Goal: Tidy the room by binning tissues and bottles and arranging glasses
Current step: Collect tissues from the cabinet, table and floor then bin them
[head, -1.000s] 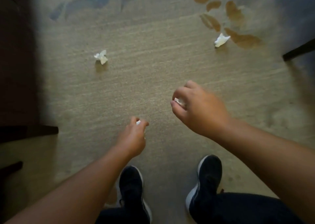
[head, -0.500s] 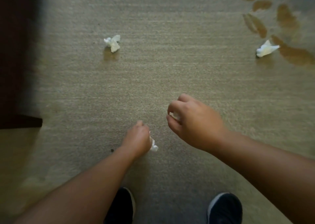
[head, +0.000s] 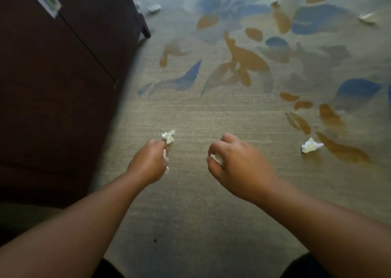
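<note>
Two hands were extended over the carpet (head: 211,112), each closed on a crumpled tissue. In the left hand (head: 148,163), white paper showed at the fingertips; the right hand (head: 239,165) was curled around a small wad (head: 216,158). One loose tissue (head: 168,137) lay on the carpet just beyond the left hand. Another tissue (head: 311,145) lay well to the right of the right hand. Further tissues (head: 154,8) lay far beyond the hands, near the dark cabinet (head: 63,76) to the left.

The room was dim, the patterned beige carpet (head: 211,112) softly lit from ahead, the dark wooden cabinet (head: 53,87) nearly black, edges blurred and bowed.
</note>
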